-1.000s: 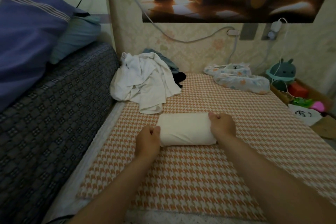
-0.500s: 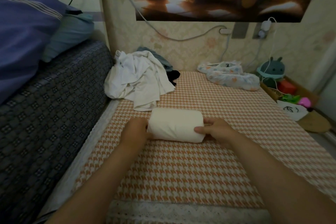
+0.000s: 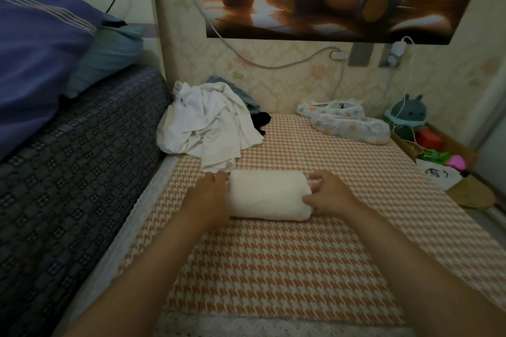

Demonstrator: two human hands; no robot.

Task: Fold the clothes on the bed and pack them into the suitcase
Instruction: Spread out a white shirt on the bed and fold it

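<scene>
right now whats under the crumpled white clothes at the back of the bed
A blue-grey garment and a black garment poke out beneath the white clothes. Anything else under the heap is covered.

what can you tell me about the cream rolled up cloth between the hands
The cream roll is a soft-looking fabric piece rolled into a thick, smooth cylinder. It lies on its side on the orange houndstooth bed cover, just in front of the white clothes pile. The left hand rests against its left end; the right hand grips its right end, thumb on the front.
</scene>
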